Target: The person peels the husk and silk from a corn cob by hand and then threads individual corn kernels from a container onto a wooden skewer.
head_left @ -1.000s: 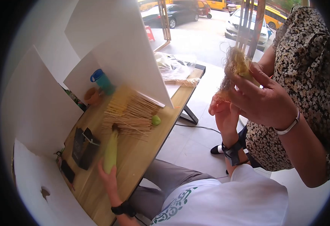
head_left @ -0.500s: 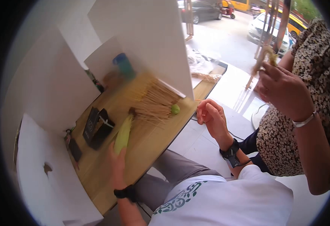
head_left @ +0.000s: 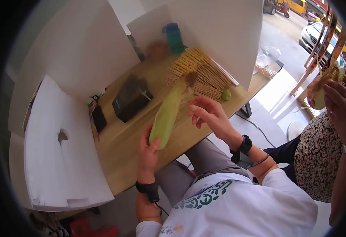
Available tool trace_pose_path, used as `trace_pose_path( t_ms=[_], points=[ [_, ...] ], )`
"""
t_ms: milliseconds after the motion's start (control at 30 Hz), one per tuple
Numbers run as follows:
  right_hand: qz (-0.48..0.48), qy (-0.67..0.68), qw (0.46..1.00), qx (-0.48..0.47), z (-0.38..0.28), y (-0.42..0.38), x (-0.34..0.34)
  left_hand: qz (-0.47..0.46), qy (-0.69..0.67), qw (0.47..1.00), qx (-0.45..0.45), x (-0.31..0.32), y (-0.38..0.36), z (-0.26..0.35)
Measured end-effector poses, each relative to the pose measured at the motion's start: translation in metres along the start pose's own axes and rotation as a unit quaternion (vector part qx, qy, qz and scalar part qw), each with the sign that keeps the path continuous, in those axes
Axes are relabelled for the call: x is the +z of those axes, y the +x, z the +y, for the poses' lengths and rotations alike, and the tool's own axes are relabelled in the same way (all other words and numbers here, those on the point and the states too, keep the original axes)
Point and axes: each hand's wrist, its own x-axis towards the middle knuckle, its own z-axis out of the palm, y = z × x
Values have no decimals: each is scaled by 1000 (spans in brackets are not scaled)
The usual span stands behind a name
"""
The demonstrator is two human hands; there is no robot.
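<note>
An ear of corn in its pale green husk (head_left: 168,112) slants up over the table, brown silk at its far tip. My left hand (head_left: 148,152) is closed around its lower end, thumb along the husk. To the right of the corn's upper part is my right hand (head_left: 211,116), its fingers loosely bent and apart, fingertips close to the stray silk strands. Behind the tip lie many thin wooden sticks (head_left: 212,79) with yellow bumpy ends (head_left: 188,61). A small round green thing (head_left: 226,94) sits by the sticks.
On the wooden table (head_left: 121,166) are a black box (head_left: 131,104), a dark flat item (head_left: 99,118) and a teal container (head_left: 173,37). White boards (head_left: 68,150) stand around it. At right, another person's hand (head_left: 341,100) holds a husked corn ear (head_left: 320,98).
My left hand has raised the corn from the tabletop toward the right. My right hand has come from beyond the table edge to beside the corn's silk. The view has shifted.
</note>
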Motion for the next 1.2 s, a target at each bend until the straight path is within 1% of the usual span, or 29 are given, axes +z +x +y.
trace_pose_path(
  t_ms=[33, 100, 133, 200, 233, 300, 333, 367, 400, 433, 467, 500, 533, 600, 633, 700, 733, 800, 833, 1000, 1200],
  points=[
    [12, 1, 1000, 3, -1, 1, 3, 1, 0, 1000, -3, 0, -1, -1],
    [27, 2, 1000, 9, -4, 2, 6, -5, 76, 997, 30, 6, -2, 1],
    [31, -17, 999, 16, -7, 3, 6, -6, 76, 997, 25, 11, -4, 4],
    [39, -35, 998, 28, -6, 6, 5, -1, 200, 977, 71, 22, -7, 14],
    [50, -42, 997, 34, -4, 7, 5, -2, 200, 978, 65, 25, -8, 16],
    [63, -48, 996, 46, 2, 10, 4, 1, 278, 954, 114, 28, -10, 18],
    [67, -37, 997, 21, 9, 11, 2, 1, 278, 954, 109, 26, -10, 15],
    [71, -26, 997, -5, 14, 11, 1, 10, 319, 937, 139, 23, -9, 12],
    [73, -25, 997, -2, 17, 11, 1, 19, 359, 918, 169, 21, -9, 10],
    [80, -8, 997, -22, 20, 10, 0, 18, 360, 917, 169, 22, -9, 8],
    [87, 8, 995, -40, 22, 10, -1, 32, 380, 904, 191, 24, -9, 9],
    [88, 9, 995, -38, 22, 9, -1, 47, 400, 890, 213, 27, -9, 9],
    [80, -9, 995, -54, 20, 6, -1, 46, 400, 891, 211, 31, -9, 9],
    [71, -25, 995, -67, 19, 0, 4, 76, 300, 937, 163, 37, -9, 10],
    [55, -4, 996, -64, 19, -3, 10, 78, 301, 937, 160, 39, -7, 10],
    [40, 18, 997, -66, 25, -6, 15, 82, 187, 971, 126, 42, -4, 12],
    [39, 21, 997, -65, 27, -6, 14, 84, 189, 970, 124, 42, -3, 10],
    [39, 48, 997, -51, 30, -6, 12, 58, 72, 991, 101, 38, -1, 1],
    [39, 51, 997, -49, 30, -5, 11, 60, 74, 990, 99, 37, -1, -1],
    [39, 55, 997, -28, 26, -6, 7, 30, -12, 998, 56, 40, 0, -6],
    [51, 66, 996, -30, 28, -7, -1, 27, -26, 998, 43, 44, 0, -9]
  ],
)
